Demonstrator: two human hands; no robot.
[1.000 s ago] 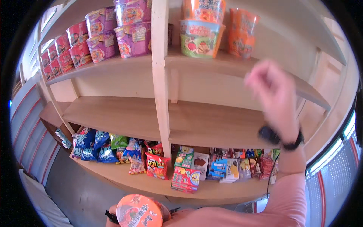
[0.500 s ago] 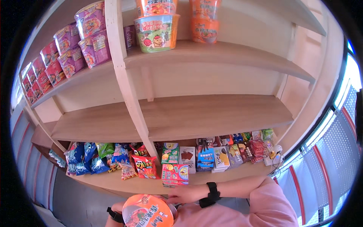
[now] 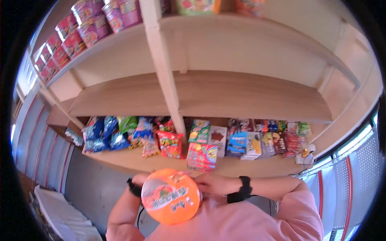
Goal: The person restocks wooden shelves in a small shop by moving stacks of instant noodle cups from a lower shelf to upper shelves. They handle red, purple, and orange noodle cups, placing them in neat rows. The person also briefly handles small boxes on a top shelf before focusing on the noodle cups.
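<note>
Close to my chest is a round tub of instant noodles, its orange lid with a food picture facing up. My left hand is closed at the tub's far left side, most of its fingers hidden behind the lid. On the other side, my right hand has its fingers bent against the tub's right edge, their tips partly hidden. A black band is around each wrist. Just beyond the tub, a stack of red snack boxes sits at the front of the low shelf.
Bagged snacks line the low shelf at left; boxed snacks continue to the right. Above is a bare wooden shelf, split by a white post. Purple and red noodle tubs stand higher at left. Perforated panels flank the right side.
The view has tilted downward, so the shelves sit higher in the picture and more of my arms shows. The noodle tub remains between my hands and is seen more fully.
</note>
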